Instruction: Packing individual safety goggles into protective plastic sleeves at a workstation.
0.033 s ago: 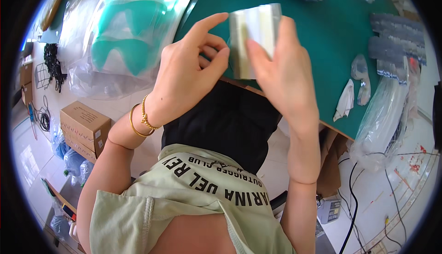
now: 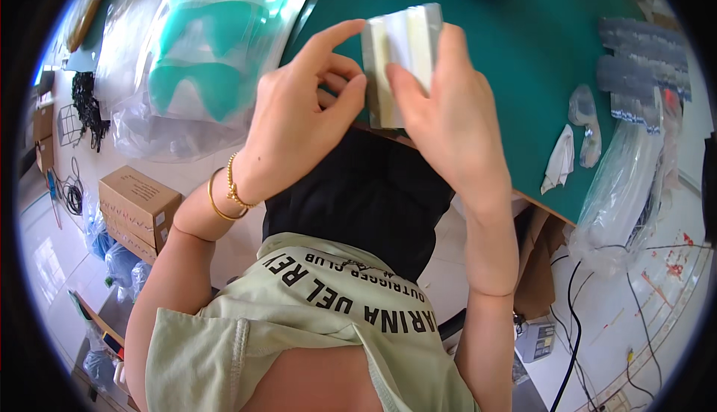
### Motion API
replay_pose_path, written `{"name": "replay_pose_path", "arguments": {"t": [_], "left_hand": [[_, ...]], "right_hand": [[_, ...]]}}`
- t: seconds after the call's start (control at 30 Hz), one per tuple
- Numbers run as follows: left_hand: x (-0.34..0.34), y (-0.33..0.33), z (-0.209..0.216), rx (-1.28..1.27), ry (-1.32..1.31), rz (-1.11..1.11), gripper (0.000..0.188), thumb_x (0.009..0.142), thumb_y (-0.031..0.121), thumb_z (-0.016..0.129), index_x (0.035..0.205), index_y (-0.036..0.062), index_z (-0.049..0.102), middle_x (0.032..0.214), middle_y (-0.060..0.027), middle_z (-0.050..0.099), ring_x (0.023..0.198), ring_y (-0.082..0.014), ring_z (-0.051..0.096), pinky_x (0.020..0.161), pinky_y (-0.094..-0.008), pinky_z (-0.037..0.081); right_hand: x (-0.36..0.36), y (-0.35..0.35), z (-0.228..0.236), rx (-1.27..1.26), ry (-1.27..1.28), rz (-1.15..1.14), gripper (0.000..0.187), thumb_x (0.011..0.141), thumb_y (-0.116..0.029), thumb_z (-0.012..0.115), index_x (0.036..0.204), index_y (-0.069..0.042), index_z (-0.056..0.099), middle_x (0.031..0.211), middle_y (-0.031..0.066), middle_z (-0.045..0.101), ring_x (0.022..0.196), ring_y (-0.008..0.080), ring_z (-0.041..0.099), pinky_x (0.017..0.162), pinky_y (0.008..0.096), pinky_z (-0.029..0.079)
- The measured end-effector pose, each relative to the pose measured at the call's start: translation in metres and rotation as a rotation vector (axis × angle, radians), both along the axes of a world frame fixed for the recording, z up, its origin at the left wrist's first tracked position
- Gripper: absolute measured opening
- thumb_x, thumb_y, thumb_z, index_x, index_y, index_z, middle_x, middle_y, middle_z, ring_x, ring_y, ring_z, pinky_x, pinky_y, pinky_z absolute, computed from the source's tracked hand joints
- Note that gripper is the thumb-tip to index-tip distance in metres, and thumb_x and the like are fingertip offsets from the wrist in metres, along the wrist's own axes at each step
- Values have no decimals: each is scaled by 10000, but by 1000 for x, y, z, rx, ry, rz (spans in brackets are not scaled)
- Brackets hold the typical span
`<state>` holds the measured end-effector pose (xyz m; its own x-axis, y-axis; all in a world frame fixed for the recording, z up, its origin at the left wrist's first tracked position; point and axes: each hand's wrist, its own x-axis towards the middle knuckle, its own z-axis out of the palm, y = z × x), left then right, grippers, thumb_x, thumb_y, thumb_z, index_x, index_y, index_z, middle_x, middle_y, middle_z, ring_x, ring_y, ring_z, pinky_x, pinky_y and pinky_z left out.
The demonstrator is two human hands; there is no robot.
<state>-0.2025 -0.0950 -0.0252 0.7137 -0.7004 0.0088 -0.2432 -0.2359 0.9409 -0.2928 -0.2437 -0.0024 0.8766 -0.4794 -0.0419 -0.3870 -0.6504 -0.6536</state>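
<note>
A flat rectangular packet (image 2: 407, 46) with white and pale-yellow bands and greyish, shiny edges stands tilted above the table's near edge. My right hand (image 2: 455, 113) grips it from the right, thumb across its face and fingers behind. At its left side is my left hand (image 2: 302, 106), with the index finger stretched to the packet's upper left corner. The other left fingers curl in toward the thumb, close to the packet's left edge. Whatever they may hold is hidden. The packet's back cannot be seen.
Green eye-mask shapes (image 2: 196, 87) in clear plastic lie at left on the green table (image 2: 515, 61). At right are a white scrap (image 2: 559, 162), a small clear piece (image 2: 585, 121), stacked dark packets (image 2: 635, 76) and a plastic bag (image 2: 616, 195). Cartons (image 2: 138, 203) and cables (image 2: 573, 322) are on the floor.
The packet and my right hand have shifted slightly left, closer to my left hand. My left hand has moved a little left and keeps its curled pose.
</note>
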Motion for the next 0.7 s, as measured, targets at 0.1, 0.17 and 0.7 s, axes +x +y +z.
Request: {"name": "replay_pose_path", "arguments": {"t": [0.1, 0.17, 0.7], "left_hand": [[3, 11, 10, 40, -21, 9, 496, 931, -28, 612, 1418, 36, 536, 946, -50, 714, 741, -53, 627, 670, -207, 554], [10, 19, 21, 39, -51, -39, 444, 945, -4, 605, 1385, 45, 571, 967, -55, 724, 763, -72, 650, 685, -223, 562], [20, -74, 16, 102, -938, -626, 87, 683, 28, 614, 756, -16, 604, 844, -148, 616, 821, -323, 624, 710, -411, 557]], "right_hand": [[-4, -3, 4, 57, 46, 4, 426, 917, -235, 691, 1138, 58, 474, 892, 266, 696, 796, 424, 695, 697, 476, 545], [-16, -24, -3, 49, -15, -31, 395, 933, -254, 705, 1147, 31, 533, 960, 169, 710, 768, 254, 704, 650, 371, 541], [-163, -226, 15, -491, 310, -301, 461, 853, -128, 700, 1285, 16, 629, 1142, 192, 715, 920, 290, 691, 834, 390, 535]]}}
